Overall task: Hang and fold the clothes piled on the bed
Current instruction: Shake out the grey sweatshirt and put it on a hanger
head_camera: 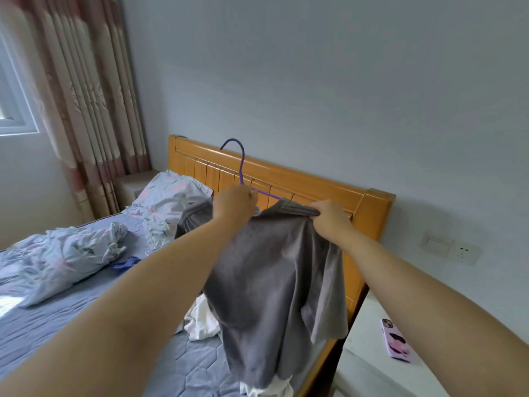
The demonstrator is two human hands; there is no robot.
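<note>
A grey T-shirt (269,285) hangs in the air above the bed (86,310), draped over a purple wire hanger (242,164) whose hook points up. My left hand (233,203) grips the hanger at its neck, together with the shirt's collar. My right hand (329,217) pinches the bunched neckline of the shirt, pulling it toward the right over the hanger's arm. White clothes (203,319) lie on the mattress under the shirt, and a blue garment (126,266) lies further left.
A crumpled floral quilt (57,259) and a pillow (171,193) lie on the left of the bed. The orange wooden headboard (315,181) stands behind the hanger. A phone (396,340) lies on the white bedside surface (366,353) at the right. Curtains (86,96) hang at the left.
</note>
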